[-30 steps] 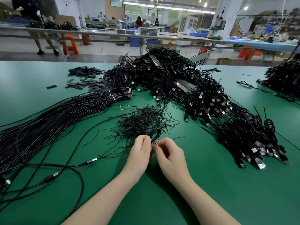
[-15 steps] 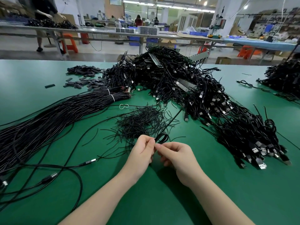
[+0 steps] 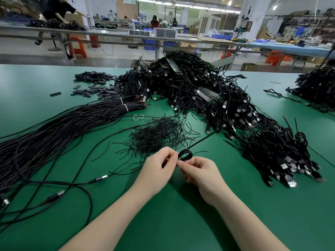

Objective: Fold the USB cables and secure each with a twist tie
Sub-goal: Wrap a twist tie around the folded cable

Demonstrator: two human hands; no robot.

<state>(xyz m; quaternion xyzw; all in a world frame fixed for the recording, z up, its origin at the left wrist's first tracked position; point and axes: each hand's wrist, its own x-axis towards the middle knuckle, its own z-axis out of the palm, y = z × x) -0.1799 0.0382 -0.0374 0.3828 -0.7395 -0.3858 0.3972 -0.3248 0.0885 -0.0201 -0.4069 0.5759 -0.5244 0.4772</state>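
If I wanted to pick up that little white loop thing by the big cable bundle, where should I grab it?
Probably pinch the white loop at its narrow middle, coming straight down from above: it lies flat on the green table, shaped like a figure eight.

forearms cut off below, cable bundle (image 3: pixel 54 134) cropped left

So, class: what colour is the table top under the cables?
Green: the table top is plain green, seen best in the head view, the only view.

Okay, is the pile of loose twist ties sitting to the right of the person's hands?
No, the pile of loose twist ties lies on the green table just beyond the left hand and right hand, not to their right.
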